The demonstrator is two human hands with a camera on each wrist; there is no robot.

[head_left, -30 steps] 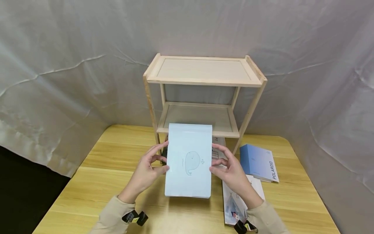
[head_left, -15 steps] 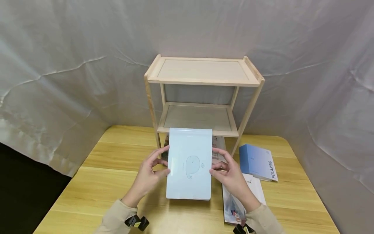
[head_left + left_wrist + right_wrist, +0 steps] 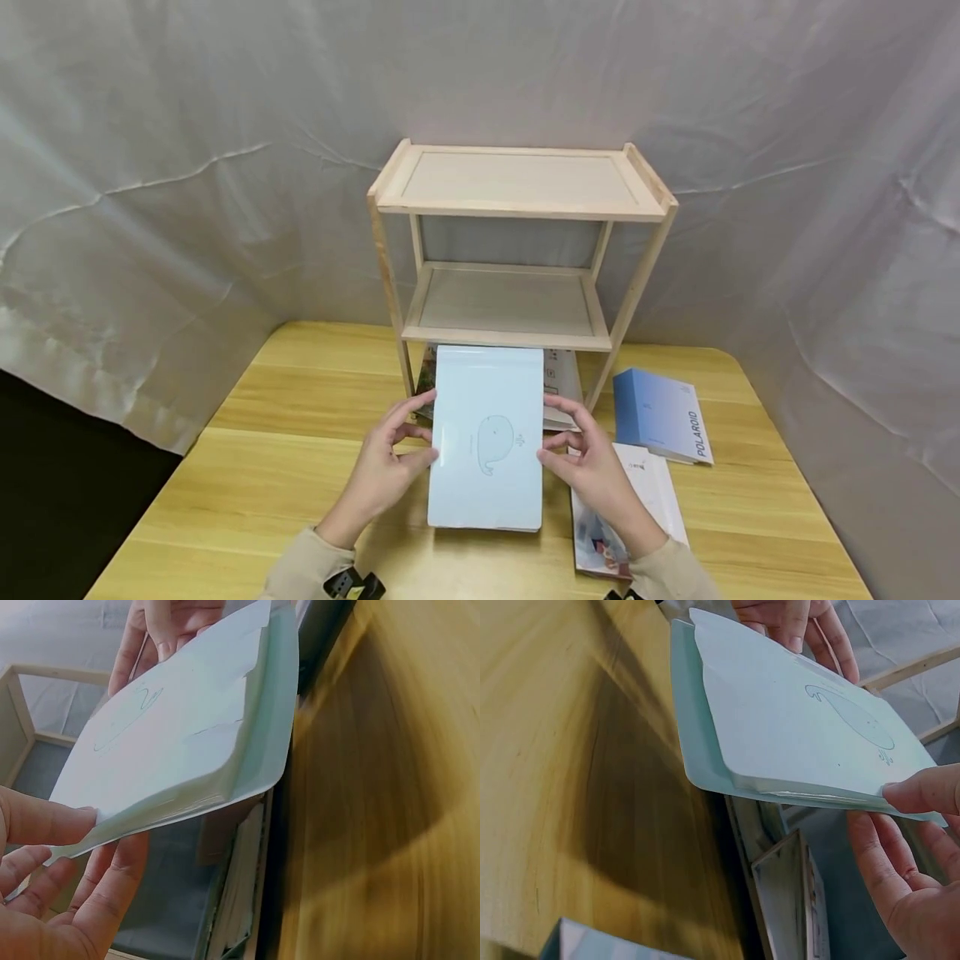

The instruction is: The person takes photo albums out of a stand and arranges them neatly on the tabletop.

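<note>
Your pale blue whale notebook (image 3: pixel 486 437) hides most of the printed papers (image 3: pixel 561 377) lying under the wooden shelf (image 3: pixel 517 250), so you cannot read them. Your right hand (image 3: pixel 592 467) covers part of the picture booklet (image 3: pixel 651 492), whose near end the frame cuts off. Both wrist views blur the table (image 3: pixel 390 787), and both sleeves run off the near edge.

Pale blue whale notebook (image 3: pixel 487 437) lowered from in front of the wooden shelf's (image 3: pixel 517 250) middle board to just below it, left hand (image 3: pixel 386 475) and right hand (image 3: pixel 592 467) sunk along with it, nearer the table (image 3: pixel 225 467)
</note>
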